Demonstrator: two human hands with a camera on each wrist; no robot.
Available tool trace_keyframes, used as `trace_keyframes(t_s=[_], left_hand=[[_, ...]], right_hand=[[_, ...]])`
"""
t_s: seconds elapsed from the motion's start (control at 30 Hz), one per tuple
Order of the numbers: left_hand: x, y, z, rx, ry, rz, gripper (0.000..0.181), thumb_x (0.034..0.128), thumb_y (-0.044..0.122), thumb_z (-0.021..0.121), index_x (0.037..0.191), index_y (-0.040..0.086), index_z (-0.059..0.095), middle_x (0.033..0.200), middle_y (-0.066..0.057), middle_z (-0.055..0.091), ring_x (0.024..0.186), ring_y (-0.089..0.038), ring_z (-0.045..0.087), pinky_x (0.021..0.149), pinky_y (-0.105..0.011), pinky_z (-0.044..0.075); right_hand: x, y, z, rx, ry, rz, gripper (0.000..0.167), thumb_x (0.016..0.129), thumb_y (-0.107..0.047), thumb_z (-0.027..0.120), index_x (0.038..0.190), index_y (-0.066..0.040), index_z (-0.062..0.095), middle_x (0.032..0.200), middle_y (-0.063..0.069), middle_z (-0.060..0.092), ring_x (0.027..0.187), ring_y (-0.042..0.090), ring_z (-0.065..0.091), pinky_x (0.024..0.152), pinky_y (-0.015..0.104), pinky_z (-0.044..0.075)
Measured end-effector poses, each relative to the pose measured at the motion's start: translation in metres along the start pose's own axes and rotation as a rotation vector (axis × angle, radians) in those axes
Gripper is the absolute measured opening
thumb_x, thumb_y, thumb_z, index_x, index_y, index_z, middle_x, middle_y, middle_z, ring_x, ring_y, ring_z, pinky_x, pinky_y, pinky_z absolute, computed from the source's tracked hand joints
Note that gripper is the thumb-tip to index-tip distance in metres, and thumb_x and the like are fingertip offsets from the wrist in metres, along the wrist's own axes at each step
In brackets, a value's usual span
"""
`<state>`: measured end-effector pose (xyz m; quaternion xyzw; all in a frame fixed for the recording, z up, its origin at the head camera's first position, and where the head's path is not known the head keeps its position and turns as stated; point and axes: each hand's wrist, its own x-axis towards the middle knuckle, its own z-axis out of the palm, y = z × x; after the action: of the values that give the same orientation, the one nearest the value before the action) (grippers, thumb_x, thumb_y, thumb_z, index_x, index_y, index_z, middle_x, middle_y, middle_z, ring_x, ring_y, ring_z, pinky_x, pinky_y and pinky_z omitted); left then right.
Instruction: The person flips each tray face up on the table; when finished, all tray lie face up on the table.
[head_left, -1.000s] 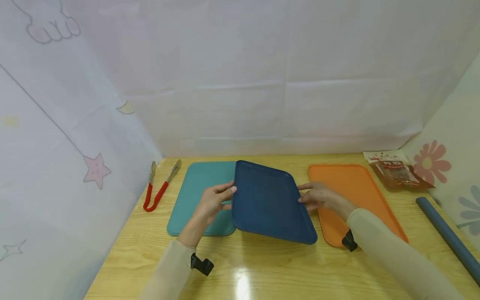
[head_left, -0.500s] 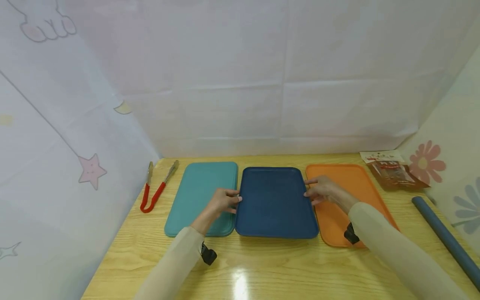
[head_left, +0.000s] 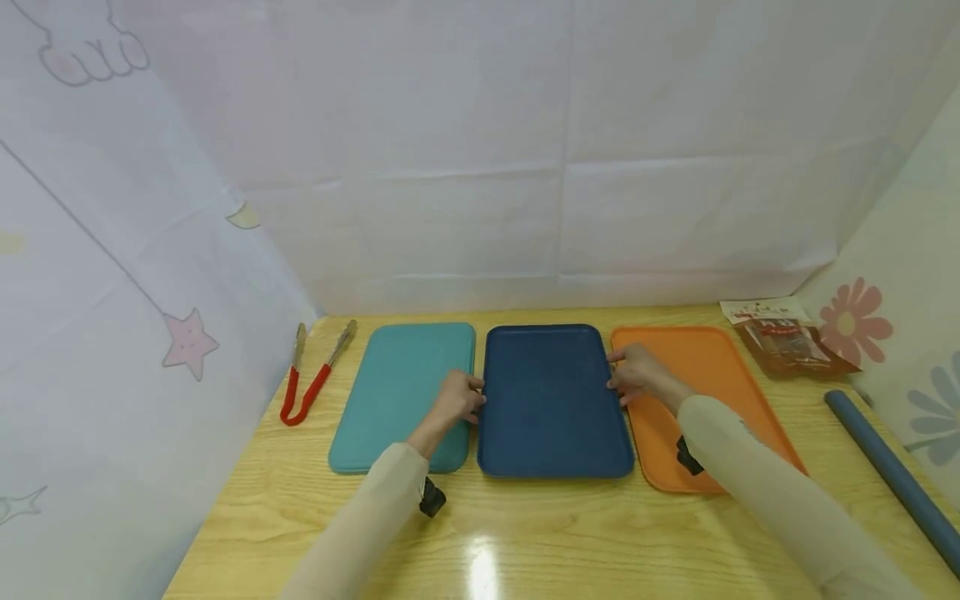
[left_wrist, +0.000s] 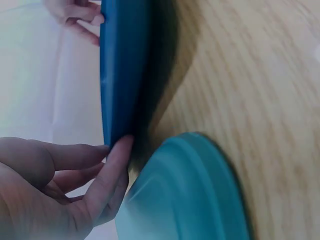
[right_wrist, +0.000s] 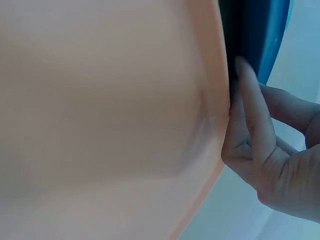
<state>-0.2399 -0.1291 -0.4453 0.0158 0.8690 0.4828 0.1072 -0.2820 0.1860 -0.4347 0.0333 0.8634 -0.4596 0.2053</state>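
A dark blue tray [head_left: 555, 404] lies between a teal tray and an orange tray, level or nearly so. At its left edge my left hand [head_left: 459, 396] pinches the rim, thumb above and fingers beneath, as the left wrist view shows on the blue tray [left_wrist: 117, 75]. My right hand [head_left: 636, 372] holds the opposite edge, with fingertips tucked under the rim in the right wrist view. The teal tray [head_left: 401, 392] sits below my left hand. Under my right hand is the orange tray [head_left: 697, 375]. A shadowed gap shows under the blue tray's edge in the left wrist view.
Red-handled tongs [head_left: 315, 383] lie at the table's far left. A brown snack bag [head_left: 787, 342] stands in the back right corner, with a grey-blue roll [head_left: 892, 471] along the right side. A pale cloth wall [head_left: 450, 167] closes off the back of the wooden table [head_left: 570, 542].
The blue tray has come down from a tilted, raised pose to lie nearly flat between the other two trays. Both hands have stayed on its edges and lowered with it.
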Motion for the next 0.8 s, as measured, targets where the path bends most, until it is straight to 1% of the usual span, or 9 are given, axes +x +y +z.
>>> trace_keyframes(t_s=[0.13,0.27,0.33,0.4,0.43,0.53,0.6,0.67,0.8], left_hand=[[0.003,-0.001,0.006,0.097,0.034,0.036,0.039,0.0848,-0.017,0.052,0.124,-0.016,0.055,0.121,-0.037,0.055,0.08,-0.038,0.069,0.055,-0.036,0.058],[0.004,-0.003,0.012,0.215,0.081,0.074,0.035,0.0816,-0.016,0.051,0.115,-0.015,0.063,0.084,-0.028,0.068,0.052,-0.028,0.066,0.042,-0.027,0.05],[0.005,-0.003,0.014,0.261,0.093,0.097,0.02,0.0815,-0.015,0.051,0.088,-0.011,0.07,0.058,-0.014,0.062,0.038,-0.021,0.056,0.038,-0.023,0.042],[0.005,-0.002,0.016,0.283,0.093,0.12,0.027,0.0836,-0.013,0.052,0.061,0.002,0.054,0.045,-0.003,0.047,0.033,-0.015,0.048,0.037,-0.02,0.035],[0.005,-0.002,0.016,0.289,0.083,0.127,0.036,0.0858,-0.011,0.052,0.058,0.009,0.044,0.044,-0.001,0.041,0.033,-0.014,0.046,0.038,-0.02,0.034],[0.004,-0.001,0.013,0.259,0.037,0.122,0.025,0.0912,-0.005,0.055,0.066,-0.001,0.057,0.054,-0.01,0.054,0.04,-0.02,0.056,0.04,-0.022,0.043],[0.001,-0.001,0.005,0.21,0.007,0.088,0.018,0.0944,0.0,0.055,0.098,-0.013,0.066,0.077,-0.02,0.065,0.056,-0.027,0.065,0.048,-0.028,0.052],[-0.002,-0.003,-0.008,0.181,0.017,0.051,0.034,0.0958,0.003,0.054,0.126,-0.011,0.057,0.101,-0.025,0.066,0.071,-0.03,0.068,0.056,-0.032,0.056],[-0.005,-0.014,-0.046,0.269,0.136,0.046,0.034,0.095,0.005,0.055,0.125,-0.008,0.059,0.11,-0.023,0.064,0.077,-0.027,0.063,0.059,-0.034,0.052]], right_hand=[[-0.001,-0.001,0.003,-0.024,-0.003,-0.009,0.061,0.087,0.011,0.057,0.144,0.009,0.037,0.113,0.035,0.061,0.085,0.033,0.069,0.061,0.037,0.059],[-0.002,-0.003,0.006,-0.073,-0.01,-0.024,0.059,0.089,0.008,0.053,0.144,0.011,0.034,0.107,0.033,0.062,0.08,0.032,0.068,0.06,0.038,0.058],[-0.003,-0.005,0.007,-0.155,-0.004,-0.044,0.055,0.091,0.004,0.051,0.142,0.013,0.034,0.095,0.03,0.065,0.071,0.031,0.067,0.058,0.038,0.058],[-0.003,-0.008,0.009,-0.257,0.015,-0.065,0.042,0.093,-0.001,0.05,0.131,0.015,0.047,0.081,0.025,0.064,0.063,0.029,0.064,0.056,0.038,0.057],[-0.003,-0.01,0.01,-0.315,0.028,-0.071,0.032,0.094,-0.004,0.05,0.12,0.014,0.054,0.073,0.021,0.062,0.059,0.028,0.062,0.055,0.037,0.056],[-0.006,-0.014,0.013,-0.483,0.078,-0.112,0.019,0.095,-0.008,0.051,0.082,0.003,0.059,0.057,0.011,0.053,0.05,0.022,0.056,0.049,0.033,0.053],[-0.01,-0.019,0.016,-0.569,0.109,-0.142,0.025,0.096,-0.012,0.053,0.073,-0.001,0.056,0.056,0.007,0.051,0.048,0.019,0.052,0.046,0.03,0.048],[-0.014,-0.024,0.019,-0.625,0.133,-0.193,0.024,0.097,-0.014,0.055,0.084,0.005,0.063,0.065,0.01,0.057,0.048,0.016,0.05,0.047,0.028,0.043],[-0.021,-0.038,0.026,-0.619,0.152,-0.257,0.039,0.098,-0.019,0.056,0.125,0.009,0.058,0.1,0.02,0.068,0.047,0.012,0.042,0.046,0.026,0.036]])
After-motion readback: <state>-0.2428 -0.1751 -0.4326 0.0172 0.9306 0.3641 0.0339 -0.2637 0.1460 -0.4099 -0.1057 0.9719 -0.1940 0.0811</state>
